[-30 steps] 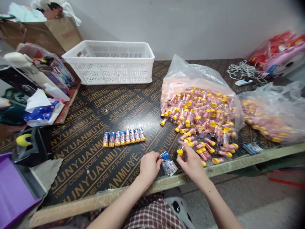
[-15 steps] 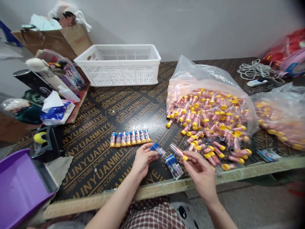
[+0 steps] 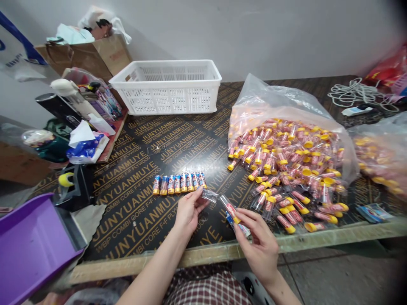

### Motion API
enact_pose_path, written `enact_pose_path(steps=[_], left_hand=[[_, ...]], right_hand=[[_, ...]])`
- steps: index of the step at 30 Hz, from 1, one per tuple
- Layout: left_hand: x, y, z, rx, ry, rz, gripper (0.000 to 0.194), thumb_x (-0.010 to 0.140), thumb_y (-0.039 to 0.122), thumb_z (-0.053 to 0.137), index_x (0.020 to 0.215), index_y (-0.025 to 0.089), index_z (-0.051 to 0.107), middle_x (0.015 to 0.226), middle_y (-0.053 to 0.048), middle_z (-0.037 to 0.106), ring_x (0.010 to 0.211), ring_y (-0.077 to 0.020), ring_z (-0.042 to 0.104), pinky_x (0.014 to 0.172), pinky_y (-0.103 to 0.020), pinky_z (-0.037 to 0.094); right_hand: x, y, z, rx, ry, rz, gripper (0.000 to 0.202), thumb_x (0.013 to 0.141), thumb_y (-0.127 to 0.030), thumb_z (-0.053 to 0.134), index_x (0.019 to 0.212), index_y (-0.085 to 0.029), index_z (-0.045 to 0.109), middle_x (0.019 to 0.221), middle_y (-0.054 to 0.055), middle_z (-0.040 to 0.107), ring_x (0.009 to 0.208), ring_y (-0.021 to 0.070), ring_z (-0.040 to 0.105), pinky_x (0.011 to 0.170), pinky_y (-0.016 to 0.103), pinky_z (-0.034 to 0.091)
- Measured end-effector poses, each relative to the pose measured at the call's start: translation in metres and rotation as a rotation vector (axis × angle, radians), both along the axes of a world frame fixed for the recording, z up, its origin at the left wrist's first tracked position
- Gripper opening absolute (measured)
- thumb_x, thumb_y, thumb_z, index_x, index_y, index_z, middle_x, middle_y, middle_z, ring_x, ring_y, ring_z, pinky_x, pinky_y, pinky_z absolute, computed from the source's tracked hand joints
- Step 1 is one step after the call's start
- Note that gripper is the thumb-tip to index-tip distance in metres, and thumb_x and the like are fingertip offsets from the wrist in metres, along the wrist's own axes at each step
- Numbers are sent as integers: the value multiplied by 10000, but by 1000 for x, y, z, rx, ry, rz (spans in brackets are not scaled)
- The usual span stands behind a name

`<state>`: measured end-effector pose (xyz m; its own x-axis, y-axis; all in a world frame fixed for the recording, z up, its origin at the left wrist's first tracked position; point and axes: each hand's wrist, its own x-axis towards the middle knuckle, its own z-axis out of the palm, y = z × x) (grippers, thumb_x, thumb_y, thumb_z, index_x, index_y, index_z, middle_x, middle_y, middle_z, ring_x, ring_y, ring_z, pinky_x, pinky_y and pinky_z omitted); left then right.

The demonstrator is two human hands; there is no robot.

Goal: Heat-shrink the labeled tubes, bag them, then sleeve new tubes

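My left hand (image 3: pixel 188 212) pinches a small clear plastic sleeve (image 3: pixel 210 195) by its left end. Between the fingertips of my right hand (image 3: pixel 259 243) is a clear tube (image 3: pixel 229 207) with a yellow cap and a pink-red printed roll inside. Its clear end points up and left, close beside the sleeve. Partly hidden behind the right hand lies a small stack of blue printed sleeves (image 3: pixel 244 230). Several blue-wrapped tubes (image 3: pixel 183 182) stand side by side in a row just beyond my left hand.
Many yellow-capped tubes (image 3: pixel 282 156) spill from a clear bag (image 3: pixel 270 95) on the right. A white basket (image 3: pixel 171 98) stands at the back. At the left are a tape dispenser (image 3: pixel 76 186) and a purple dustpan (image 3: pixel 34 241). The table's front edge (image 3: pixel 159 264) runs below my hands.
The tube in my right hand has moved left, nearer the sleeve. The sleeve has turned and now shows its clear part. The view has shifted slightly left.
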<state>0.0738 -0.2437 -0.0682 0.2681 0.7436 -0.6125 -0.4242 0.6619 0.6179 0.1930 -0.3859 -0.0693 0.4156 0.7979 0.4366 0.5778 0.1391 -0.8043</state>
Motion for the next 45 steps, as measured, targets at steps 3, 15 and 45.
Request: enact_pose_path(steps=[3,15,45], left_hand=[[0,-1,0,-20,-8,-6,267,543,266,816,689,102,664,667,-32,678,592,-113,605,634,-269,537],[3,-24,14,122,-38,-350,395,510,245,841,812,91,639,723,-36,664,600,-101,602,602,-226,502],[1,-31,10,127,-6,-451,388,609,419,761,812,107,654,722,-58,655,602,-124,591,591,-238,479]], right_hand=[[-2,3,1,12,-88,28,418,793,-46,563,1151,-262,590,1091,67,577,1012,188,563,881,347,478],[7,18,-5,-90,-117,154,654,757,-70,533,1349,-297,371,1245,93,419,1142,229,475,959,415,441],[24,44,0,-110,17,454,802,602,-75,501,1365,-207,289,1330,105,457,1205,244,468,1023,412,389]])
